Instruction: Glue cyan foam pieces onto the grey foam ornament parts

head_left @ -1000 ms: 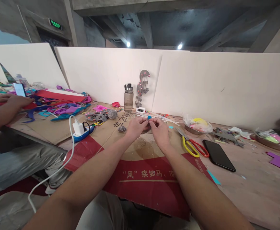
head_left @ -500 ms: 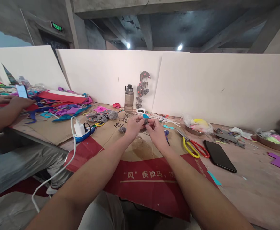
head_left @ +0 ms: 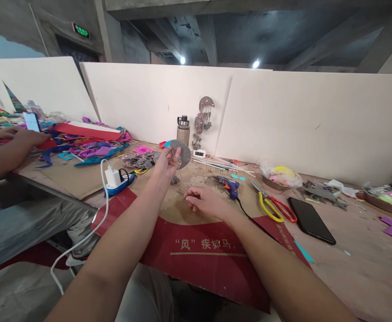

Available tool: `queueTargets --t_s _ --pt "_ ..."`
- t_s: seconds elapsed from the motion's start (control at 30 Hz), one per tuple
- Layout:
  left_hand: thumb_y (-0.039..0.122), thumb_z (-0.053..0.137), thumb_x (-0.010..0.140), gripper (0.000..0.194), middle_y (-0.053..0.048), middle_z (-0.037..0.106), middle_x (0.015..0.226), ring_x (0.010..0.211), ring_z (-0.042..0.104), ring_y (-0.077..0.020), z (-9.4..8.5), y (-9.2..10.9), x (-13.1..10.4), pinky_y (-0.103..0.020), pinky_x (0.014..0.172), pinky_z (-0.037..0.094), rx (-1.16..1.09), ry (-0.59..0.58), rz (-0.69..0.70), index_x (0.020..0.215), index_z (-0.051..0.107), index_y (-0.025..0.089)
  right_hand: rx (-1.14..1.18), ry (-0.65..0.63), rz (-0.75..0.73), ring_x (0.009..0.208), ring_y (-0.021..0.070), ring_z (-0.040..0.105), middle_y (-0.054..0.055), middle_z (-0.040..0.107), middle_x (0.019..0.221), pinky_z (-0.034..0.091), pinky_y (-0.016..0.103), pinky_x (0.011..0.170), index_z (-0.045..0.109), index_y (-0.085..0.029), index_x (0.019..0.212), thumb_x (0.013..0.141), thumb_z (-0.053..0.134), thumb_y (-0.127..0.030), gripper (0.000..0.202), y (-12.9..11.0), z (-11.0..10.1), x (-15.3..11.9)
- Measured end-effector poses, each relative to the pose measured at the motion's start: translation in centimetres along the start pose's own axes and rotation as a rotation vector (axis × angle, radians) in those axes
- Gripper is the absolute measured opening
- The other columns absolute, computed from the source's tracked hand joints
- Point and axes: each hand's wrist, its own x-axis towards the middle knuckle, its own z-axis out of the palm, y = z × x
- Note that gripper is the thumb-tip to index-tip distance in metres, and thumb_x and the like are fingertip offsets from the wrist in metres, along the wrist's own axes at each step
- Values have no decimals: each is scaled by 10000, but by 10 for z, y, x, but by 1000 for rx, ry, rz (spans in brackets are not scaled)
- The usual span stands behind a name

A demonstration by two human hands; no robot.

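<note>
My left hand (head_left: 166, 166) is raised over the cardboard and closed on a grey crescent-shaped felt piece (head_left: 185, 153). A small blue piece (head_left: 167, 144) shows by its fingertips. Lower and to the right, my right hand (head_left: 204, 201) hovers above the cardboard sheet (head_left: 169, 212), its fingers loosely bent with nothing visible in them. Just beyond it lies a blue glue gun (head_left: 232, 188) with a black cord. A grey moon-shaped hanging ornament with pink dots (head_left: 206, 103) is against the white board behind.
Scissors (head_left: 270, 206) and a black phone (head_left: 312, 220) lie to the right. A bottle (head_left: 183, 133) and a small white timer (head_left: 199, 153) stand at the back. Left are a charger on a blue power strip (head_left: 115, 179) and a co-worker's hand (head_left: 28, 136) near felt scraps.
My hands, together around the small grey and blue work before, have parted. The left has moved left and up with the crescent; the right has dropped lower, uncovering the glue gun.
</note>
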Motion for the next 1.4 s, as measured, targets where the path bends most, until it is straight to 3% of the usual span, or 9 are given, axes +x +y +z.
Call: queueTargets --t_s 0.17,0.33,0.43,0.77,0.9,0.97,1.07,1.2,1.4 --pt "115 609 825 142 5 649 701 694 663 -75 0 10 -4 -268 840 591 -48 -33 114 708 548 167 102 194 33 465 80 400 -60 459 594 357 221 445 664 -206 825 816 559 -394 215 -16 -28 -5" --pt "190 664 784 133 14 626 686 671 647 -88 0 7 -12 -276 776 597 133 -61 300 705 559 165 412 515 -76 481 68 277 -63 404 614 218 205 401 648 -211 850 754 663 -467 274 -24 -58 -9" --pt "215 692 760 118 20 617 705 679 642 -96 -2 5 -9 -289 759 595 184 -36 388 729 594 157 507 615 -128 496 74 253 -55 391 616 192 215 406 642 -213 823 710 706 -475 292 -30 -71 -15" --pt "256 716 750 171 18 590 712 691 623 -84 -7 7 -1 -267 755 590 194 21 371 715 590 146 610 627 -310 538 112 305 -38 308 636 297 254 449 597 -255 805 716 692 -461 244 -49 -90 -32" --pt "260 728 740 191 20 583 697 677 612 -78 -8 7 1 -260 749 594 193 52 354 704 577 149 581 596 -271 519 105 270 -32 355 642 193 233 404 568 -250 775 713 670 -515 290 -47 -90 -31" --pt "252 723 741 182 21 583 692 674 616 -81 -8 7 1 -264 754 594 187 54 351 707 576 151 490 540 -157 489 91 236 -44 375 614 147 229 400 559 -238 744 706 664 -541 323 -38 -84 -26" --pt "233 703 751 156 35 564 649 636 607 -79 -8 5 2 -267 751 589 186 55 347 706 574 157 165 494 7 487 87 314 -57 428 560 239 230 444 604 -212 722 664 710 -450 267 -17 -65 -10" --pt "218 690 753 155 58 519 585 580 572 -75 -5 -4 0 -289 753 589 194 18 309 679 563 168 -234 491 47 549 119 431 -48 484 550 318 255 543 630 -199 672 679 634 -298 100 9 -37 7" --pt "179 643 789 90 21 584 658 629 606 -88 20 3 -1 -310 761 591 190 -62 315 720 595 147 -300 539 49 662 157 526 9 624 677 381 273 642 650 -179 721 818 506 -350 244 16 -43 6"
